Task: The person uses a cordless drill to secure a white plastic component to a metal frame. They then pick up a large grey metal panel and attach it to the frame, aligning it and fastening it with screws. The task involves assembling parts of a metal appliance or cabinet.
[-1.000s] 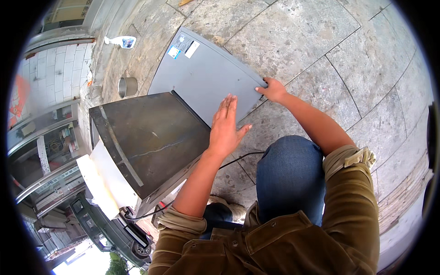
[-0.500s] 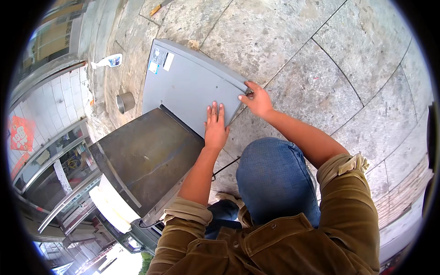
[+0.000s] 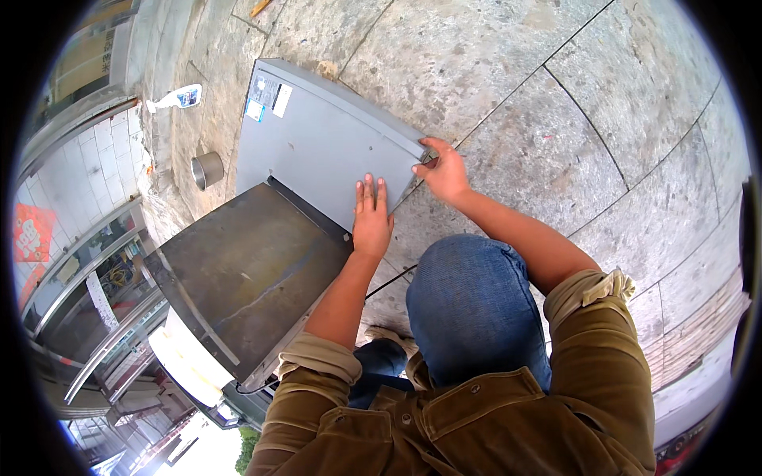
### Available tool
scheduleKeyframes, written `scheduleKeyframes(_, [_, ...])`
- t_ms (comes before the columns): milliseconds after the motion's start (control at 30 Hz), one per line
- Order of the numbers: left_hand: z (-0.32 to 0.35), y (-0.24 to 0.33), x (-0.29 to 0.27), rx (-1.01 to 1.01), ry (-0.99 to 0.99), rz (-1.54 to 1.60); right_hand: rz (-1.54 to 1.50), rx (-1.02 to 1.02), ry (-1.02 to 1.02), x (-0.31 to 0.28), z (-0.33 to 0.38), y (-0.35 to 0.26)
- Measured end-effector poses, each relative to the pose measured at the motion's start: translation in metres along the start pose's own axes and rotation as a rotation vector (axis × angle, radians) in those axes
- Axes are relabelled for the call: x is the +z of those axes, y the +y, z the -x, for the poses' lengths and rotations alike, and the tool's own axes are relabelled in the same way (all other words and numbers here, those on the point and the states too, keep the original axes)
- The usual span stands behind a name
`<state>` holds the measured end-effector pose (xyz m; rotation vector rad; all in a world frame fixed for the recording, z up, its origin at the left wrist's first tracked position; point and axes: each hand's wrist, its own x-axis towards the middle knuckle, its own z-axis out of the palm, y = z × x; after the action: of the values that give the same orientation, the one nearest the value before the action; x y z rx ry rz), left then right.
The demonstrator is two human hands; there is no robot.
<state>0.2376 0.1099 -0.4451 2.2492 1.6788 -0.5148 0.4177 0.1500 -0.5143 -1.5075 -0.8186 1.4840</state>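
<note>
A large grey metal casing [image 3: 317,131], box-edged and with labels at its far left corner, lies in front of me. My left hand [image 3: 371,222] rests on its top near the close edge, fingers stretched out flat. At the casing's right corner my right hand [image 3: 443,170] is closed, thumb and fingers gripping the edge. Against the casing's near left side stands a dark, stained metal cabinet [image 3: 246,270], with a black strip [image 3: 305,206] showing between the two. The casing's underside is hidden.
A steel cup [image 3: 208,170] and a spray bottle [image 3: 178,97] are on the paving to the left. A yellow-handled tool [image 3: 259,7] is at the far edge. My denim-covered knee [image 3: 476,309] is close below the right hand. A tiled wall [image 3: 87,170] runs along the left.
The black strip between casing and cabinet shows wider, the casing having shifted slightly away from the cabinet. Both hands keep nearly the same places on it. The whole view has shifted a little.
</note>
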Motion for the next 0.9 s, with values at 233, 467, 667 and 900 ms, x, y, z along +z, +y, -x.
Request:
scheduleKeyframes(233, [-0.003, -0.011, 0.0, -0.031, -0.045, -0.071, 0.223, 0.016, -0.085, -0.002, -0.012, -0.012])
scheduleKeyframes(467, [0.001, -0.023, 0.002, -0.057, -0.07, -0.122, 0.719, -0.127, -0.261, 0.004, -0.038, -0.033])
scheduleKeyframes(667, [0.008, -0.023, -0.009, -0.051, -0.042, -0.015, 0.922, -0.37, -0.331, 0.051, -0.069, -0.07])
scheduleKeyframes(900, [0.069, -0.023, -0.059, 0.004, 0.294, 0.504, 1.037, -0.141, -0.511, 0.076, -0.078, -0.09])
